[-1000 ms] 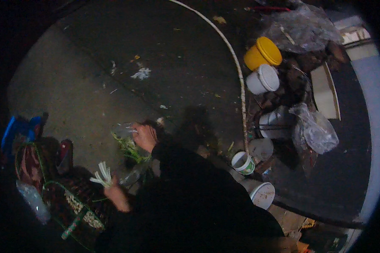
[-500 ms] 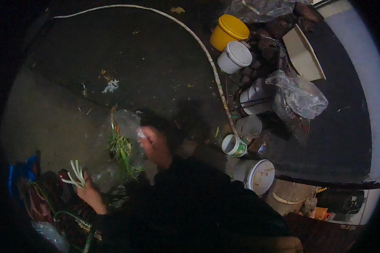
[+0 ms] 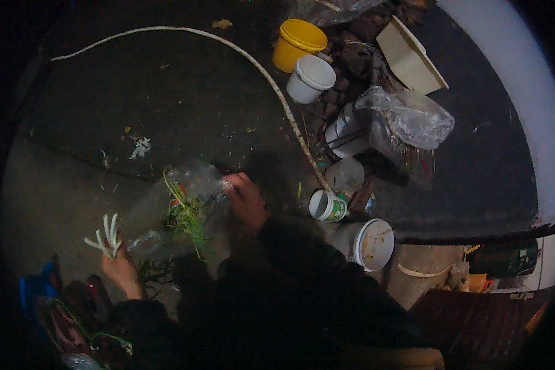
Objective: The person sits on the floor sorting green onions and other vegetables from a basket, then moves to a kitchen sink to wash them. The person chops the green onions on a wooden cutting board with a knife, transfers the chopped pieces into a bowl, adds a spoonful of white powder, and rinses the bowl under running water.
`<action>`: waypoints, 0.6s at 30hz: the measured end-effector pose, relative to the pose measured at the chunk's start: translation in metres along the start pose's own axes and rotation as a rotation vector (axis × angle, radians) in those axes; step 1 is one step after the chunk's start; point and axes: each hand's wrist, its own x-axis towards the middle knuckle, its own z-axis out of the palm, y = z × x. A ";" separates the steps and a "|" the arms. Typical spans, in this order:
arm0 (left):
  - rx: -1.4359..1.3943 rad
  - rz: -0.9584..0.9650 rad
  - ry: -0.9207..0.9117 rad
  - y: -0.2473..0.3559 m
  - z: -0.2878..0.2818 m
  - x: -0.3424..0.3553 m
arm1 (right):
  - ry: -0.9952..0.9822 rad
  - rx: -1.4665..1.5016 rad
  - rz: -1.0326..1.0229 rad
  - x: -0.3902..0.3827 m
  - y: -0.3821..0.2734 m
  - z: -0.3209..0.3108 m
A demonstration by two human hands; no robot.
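A rough, dark concrete floor [image 3: 166, 92] carries one thin pale hose [image 3: 253, 58] curving across it. One crinkled clear plastic bag [image 3: 191, 191] with limp green stalks lies before the person, the right hand [image 3: 245, 200] closed on its edge. The left hand [image 3: 118, 266] clenches several smooth white stems [image 3: 105, 237].

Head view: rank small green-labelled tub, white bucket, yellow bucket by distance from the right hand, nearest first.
From the right hand, which rests on the clear plastic bag:
1. Small green-labelled tub, on the ground just to the hand's right.
2. White bucket, up and to the right, past the hose.
3. Yellow bucket, farther up, touching the white bucket's far side.
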 end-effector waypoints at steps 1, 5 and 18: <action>0.045 -0.038 -0.020 0.002 0.001 0.002 | 0.019 -0.097 -0.144 0.003 0.002 -0.004; -0.034 -0.033 -0.080 0.009 0.020 0.003 | 0.154 0.343 0.523 0.012 0.012 -0.026; 0.110 0.039 -0.721 0.086 0.196 -0.047 | 0.560 0.187 0.435 -0.009 0.088 -0.210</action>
